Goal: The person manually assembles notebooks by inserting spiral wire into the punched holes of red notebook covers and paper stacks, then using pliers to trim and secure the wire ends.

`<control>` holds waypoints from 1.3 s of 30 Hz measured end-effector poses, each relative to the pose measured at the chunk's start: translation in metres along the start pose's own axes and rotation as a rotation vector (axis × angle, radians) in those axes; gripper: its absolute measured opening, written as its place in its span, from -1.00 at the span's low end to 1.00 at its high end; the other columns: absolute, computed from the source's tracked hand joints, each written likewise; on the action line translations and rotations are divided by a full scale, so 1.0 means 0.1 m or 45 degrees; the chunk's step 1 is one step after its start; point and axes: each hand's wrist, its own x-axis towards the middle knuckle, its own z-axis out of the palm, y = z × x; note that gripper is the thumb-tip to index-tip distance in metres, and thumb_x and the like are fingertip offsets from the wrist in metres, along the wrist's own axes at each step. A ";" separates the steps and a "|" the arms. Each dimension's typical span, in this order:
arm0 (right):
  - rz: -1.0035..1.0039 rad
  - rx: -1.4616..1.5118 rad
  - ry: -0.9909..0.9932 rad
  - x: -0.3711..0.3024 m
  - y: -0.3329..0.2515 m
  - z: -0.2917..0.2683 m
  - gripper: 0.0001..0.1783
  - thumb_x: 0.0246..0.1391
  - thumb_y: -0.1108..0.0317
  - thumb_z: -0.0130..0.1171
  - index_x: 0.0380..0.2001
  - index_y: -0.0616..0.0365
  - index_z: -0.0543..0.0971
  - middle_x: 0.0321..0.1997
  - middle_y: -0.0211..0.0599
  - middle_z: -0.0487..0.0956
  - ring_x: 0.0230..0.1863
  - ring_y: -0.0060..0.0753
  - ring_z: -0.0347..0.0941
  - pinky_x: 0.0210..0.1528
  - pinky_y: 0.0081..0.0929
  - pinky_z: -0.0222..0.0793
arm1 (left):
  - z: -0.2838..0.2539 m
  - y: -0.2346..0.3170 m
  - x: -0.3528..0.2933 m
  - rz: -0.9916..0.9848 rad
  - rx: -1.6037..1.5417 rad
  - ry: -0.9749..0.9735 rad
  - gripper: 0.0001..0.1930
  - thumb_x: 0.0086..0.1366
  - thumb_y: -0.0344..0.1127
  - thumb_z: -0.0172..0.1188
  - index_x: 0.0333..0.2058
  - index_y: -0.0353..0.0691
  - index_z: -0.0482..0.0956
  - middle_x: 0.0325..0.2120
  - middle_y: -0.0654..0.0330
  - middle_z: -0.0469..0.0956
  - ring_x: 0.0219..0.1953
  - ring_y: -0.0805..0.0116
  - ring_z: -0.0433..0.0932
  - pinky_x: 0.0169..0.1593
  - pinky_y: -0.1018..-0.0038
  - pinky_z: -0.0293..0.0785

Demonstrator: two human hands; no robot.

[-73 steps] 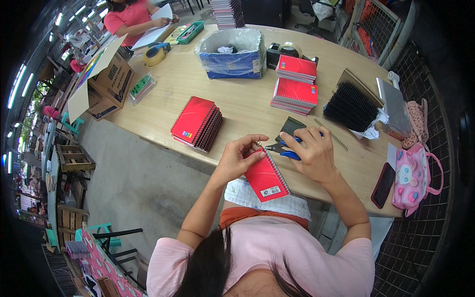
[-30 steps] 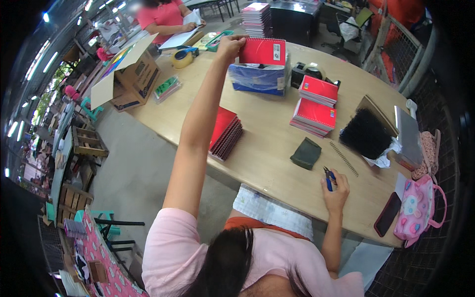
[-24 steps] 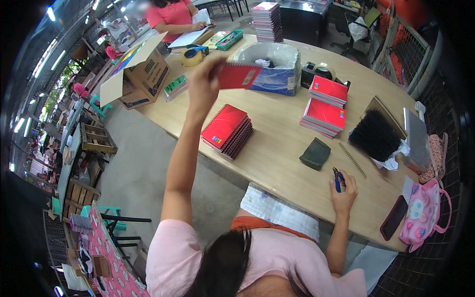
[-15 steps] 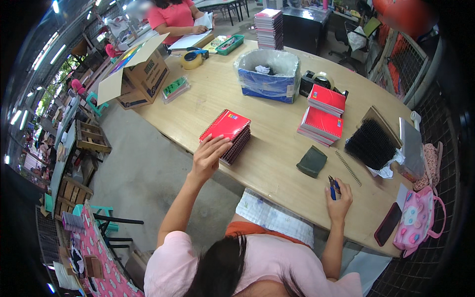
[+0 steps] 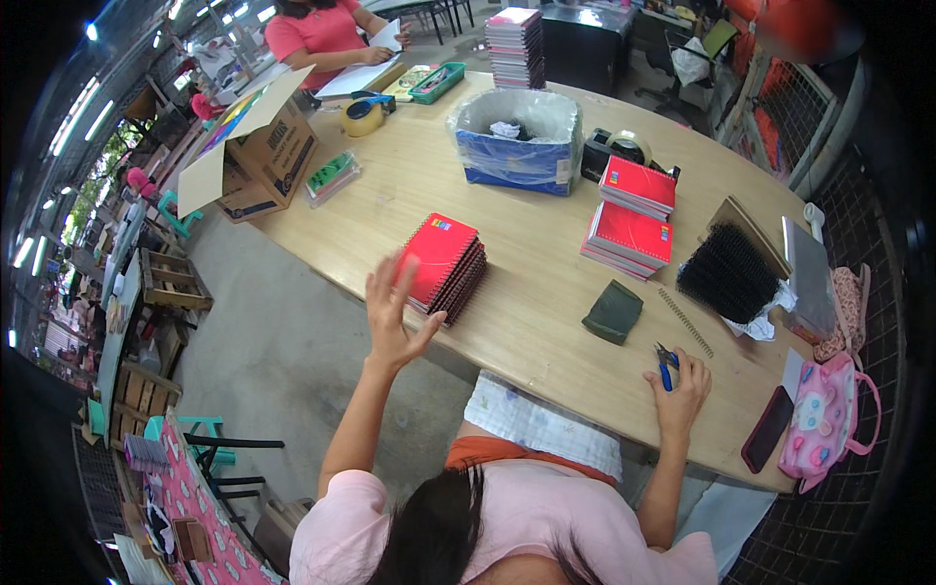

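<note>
A stack of red spiral-bound notebooks point(image 5: 441, 255) stands near the table's front edge, its upper books turned unevenly. My left hand point(image 5: 392, 317) is open at the stack's left side, fingers spread and slightly blurred; whether a fingertip touches the covers I cannot tell. Farther right, my right hand point(image 5: 686, 392) rests on the table, closed round small blue-handled wire cutters point(image 5: 667, 369). Their jaws point away from me. Just beyond lie a loose wire coil point(image 5: 685, 322) and a dark green block-like piece point(image 5: 613, 312).
Two more red notebook stacks point(image 5: 629, 234) stand at the right, beside black binding coils point(image 5: 729, 273). Behind are a plastic-lined blue bin point(image 5: 517, 166) and a tape dispenser point(image 5: 597, 156). An open carton point(image 5: 263, 161) sits at the left edge. A phone point(image 5: 766, 429) and pink bag point(image 5: 827, 421) lie right.
My left hand has come off the top of the stack and spread its fingers at its left side. The notebooks have turned slightly. My right hand still holds the cutters, slightly shifted.
</note>
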 end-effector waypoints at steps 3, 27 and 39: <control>-0.015 -0.068 -0.019 0.01 0.05 -0.04 -0.25 -0.25 0.01 0.49 0.05 0.09 0.56 -0.04 -0.18 0.48 0.07 -0.06 0.34 0.21 -0.01 0.15 | 0.04 -0.04 0.14 -0.283 -0.037 -0.002 0.06 -0.06 0.16 0.46 0.37 -0.16 0.21 0.32 -0.25 0.14 0.35 -0.23 0.15 0.35 -0.02 0.05; 0.227 -0.160 -0.067 0.05 0.00 -0.18 -0.46 -0.04 0.14 0.38 0.05 0.02 0.62 0.09 -0.14 0.45 0.23 -0.03 0.27 0.38 0.27 -0.09 | 2.35 1.71 1.86 0.942 -0.396 -0.705 -0.60 0.03 -0.39 0.39 -0.12 0.18 0.69 0.10 0.18 0.41 0.16 0.06 0.32 0.11 0.12 0.40; 0.215 0.043 0.109 0.03 0.19 -0.29 -0.63 -0.05 0.27 0.39 -0.12 0.08 0.68 -0.08 -0.25 0.54 0.07 -0.13 0.38 0.30 -0.02 0.05 | 2.83 2.09 2.33 1.095 -0.195 -1.357 -0.61 -0.08 -0.28 0.49 -0.21 0.30 0.71 0.09 0.33 0.37 0.20 0.05 0.24 0.12 0.02 0.35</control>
